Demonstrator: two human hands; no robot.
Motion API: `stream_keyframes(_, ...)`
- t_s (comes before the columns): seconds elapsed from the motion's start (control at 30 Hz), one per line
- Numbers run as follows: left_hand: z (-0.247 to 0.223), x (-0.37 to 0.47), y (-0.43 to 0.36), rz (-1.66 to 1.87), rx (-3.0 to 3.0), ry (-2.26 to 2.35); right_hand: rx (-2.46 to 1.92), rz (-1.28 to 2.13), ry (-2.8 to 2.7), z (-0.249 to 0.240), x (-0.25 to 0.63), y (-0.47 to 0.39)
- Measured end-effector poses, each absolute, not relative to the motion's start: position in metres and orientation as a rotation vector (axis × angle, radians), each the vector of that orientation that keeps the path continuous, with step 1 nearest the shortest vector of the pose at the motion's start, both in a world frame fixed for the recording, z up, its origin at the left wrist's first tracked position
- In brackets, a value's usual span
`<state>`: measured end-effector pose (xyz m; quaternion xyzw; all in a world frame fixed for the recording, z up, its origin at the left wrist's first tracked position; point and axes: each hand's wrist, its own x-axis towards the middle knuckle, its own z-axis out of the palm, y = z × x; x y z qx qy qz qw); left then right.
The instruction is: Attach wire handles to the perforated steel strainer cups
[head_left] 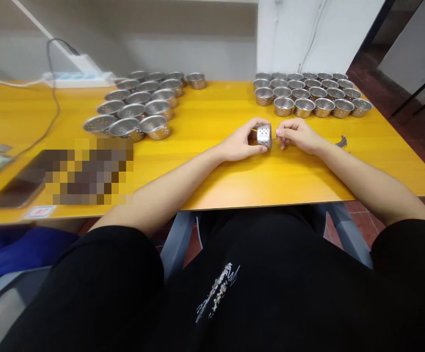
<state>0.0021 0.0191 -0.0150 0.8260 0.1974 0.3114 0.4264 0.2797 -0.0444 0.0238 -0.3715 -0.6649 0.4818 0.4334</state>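
My left hand (238, 143) is closed around a small perforated metal cup (263, 136), thumb below and fingers above. The cup lies tipped on its side in the grip, its mouth turned to the right. Facing that mouth, my right hand (299, 136) has its thumb and fingers pinched together just apart from the rim. Something thin may be in the pinch, but it is too small to name. Beyond my right wrist, a small curved metal piece (342, 142) rests on the yellow table (219, 183).
Rows of similar perforated cups stand back right (323, 106) and left (131, 113). A dark phone (25, 181) lies at the left beside a pixelated patch. Behind it are a white power strip (76, 79) and a black cable (53, 93). The table's front edge is near my body.
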Motion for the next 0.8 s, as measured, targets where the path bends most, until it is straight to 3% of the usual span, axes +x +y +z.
stream_keyframes(0.8, -0.0148, 0.0004, 0.0205, 0.785, 2.049, 0.484, -0.96, 1.15, -1.894, 0.0262, 0.286, -0.0471)
